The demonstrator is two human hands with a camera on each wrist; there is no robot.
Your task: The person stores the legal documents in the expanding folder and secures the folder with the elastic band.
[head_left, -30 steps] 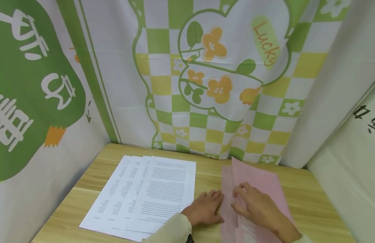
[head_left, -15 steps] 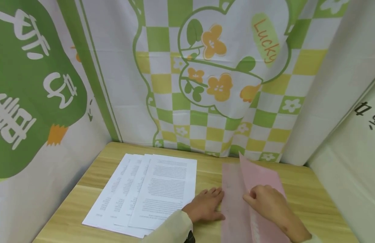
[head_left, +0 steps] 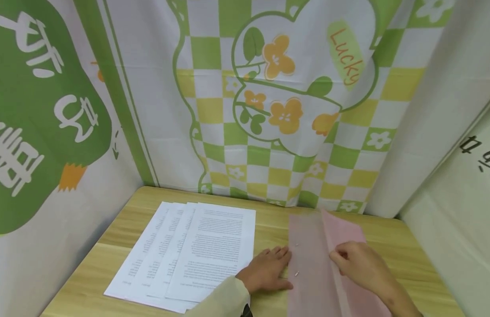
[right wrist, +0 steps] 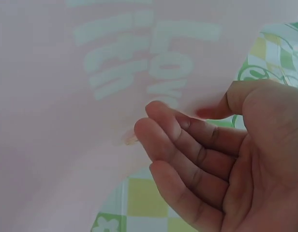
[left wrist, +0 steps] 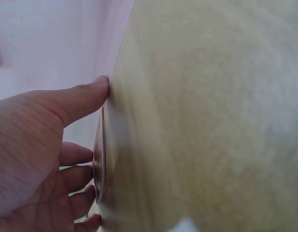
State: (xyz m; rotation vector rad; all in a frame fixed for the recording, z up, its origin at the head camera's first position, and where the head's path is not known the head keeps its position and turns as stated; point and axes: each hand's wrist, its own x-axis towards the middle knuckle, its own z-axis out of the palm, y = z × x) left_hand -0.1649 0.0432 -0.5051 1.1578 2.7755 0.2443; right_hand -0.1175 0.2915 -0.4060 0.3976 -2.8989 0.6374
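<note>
A translucent pink folder (head_left: 306,273) lies on the right of the table, with its cover (head_left: 343,226) lifted and tilted to the right. My right hand (head_left: 360,266) pinches the free edge of that cover between thumb and index finger. In the right wrist view, pale lettering shows on the cover (right wrist: 42,96). Two small metal prongs, one of them the nearer prong (head_left: 297,273), show along the folder's left side. My left hand (head_left: 266,269) rests palm down with straight fingers, its fingertips and thumb at the folder's left edge. From the left wrist, the thumb (left wrist: 86,99) touches this edge.
Several printed white sheets (head_left: 217,251) lie fanned out left of my left hand, partly under the left sleeve (head_left: 223,299). The wooden table (head_left: 269,215) ends at a patterned curtain (head_left: 269,154) behind, with cloth walls on both sides.
My right hand has taken the cover's edge and drawn it to the right, uncovering the folder's inside and the metal prongs. The left hand has stayed in place.
</note>
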